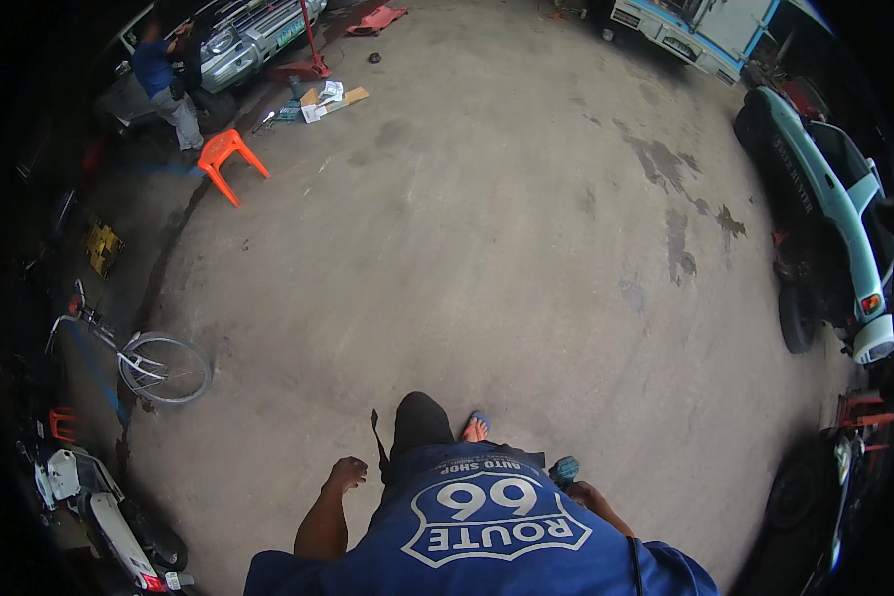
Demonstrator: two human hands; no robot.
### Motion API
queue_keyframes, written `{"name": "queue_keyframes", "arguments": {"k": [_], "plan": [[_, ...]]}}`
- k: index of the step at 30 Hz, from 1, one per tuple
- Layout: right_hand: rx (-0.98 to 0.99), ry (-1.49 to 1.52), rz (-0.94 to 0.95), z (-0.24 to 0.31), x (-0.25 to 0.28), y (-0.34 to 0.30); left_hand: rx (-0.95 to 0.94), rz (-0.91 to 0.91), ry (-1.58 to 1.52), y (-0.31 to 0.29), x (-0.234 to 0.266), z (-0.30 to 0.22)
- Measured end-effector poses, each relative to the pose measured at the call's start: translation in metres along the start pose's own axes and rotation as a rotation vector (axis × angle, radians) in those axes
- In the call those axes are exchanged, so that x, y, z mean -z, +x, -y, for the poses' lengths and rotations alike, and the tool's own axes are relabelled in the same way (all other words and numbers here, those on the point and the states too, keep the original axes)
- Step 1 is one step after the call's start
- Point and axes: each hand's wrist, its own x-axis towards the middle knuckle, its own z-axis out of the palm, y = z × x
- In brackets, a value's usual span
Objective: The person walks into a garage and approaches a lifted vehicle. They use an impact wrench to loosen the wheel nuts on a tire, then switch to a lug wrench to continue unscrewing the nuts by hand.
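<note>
My left hand (348, 474) hangs beside my left thigh with its fingers curled in. I see nothing in it. A dark strap (378, 437) dangles from my clothing near that hand. At my right hip, my right hand (583, 494) is closed on a teal and dark power tool (564, 471), whose exact kind I cannot make out. My shirt and forearm hide part of the tool. One sandalled foot (476, 428) shows ahead of my blue shirt (497, 517).
Bare concrete floor (447, 228) stretches ahead. An orange stool (226, 151) stands left, near a person (159, 74) beside a vehicle (258, 40). Cardboard and tools (318, 102) lie there. A bicycle (154, 366) and motorcycle (109, 526) line the left; a light-green vehicle (834, 184) stands right.
</note>
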Motion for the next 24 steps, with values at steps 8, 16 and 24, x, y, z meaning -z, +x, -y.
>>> {"name": "queue_keyframes", "arguments": {"k": [8, 16, 24], "plan": [[0.022, -0.001, -0.187, 0.382, 0.184, 0.054, -0.083, 0.312, 0.274, 0.132, 0.093, -0.252], [0.008, 0.131, 0.032, 0.677, 0.280, 0.102, -0.397, -0.274, 0.134, 0.311, 0.272, -0.763], [0.029, 0.056, 0.108, 0.980, 0.445, 0.175, -0.541, -0.383, -0.130, 0.419, 0.369, -1.125]]}}
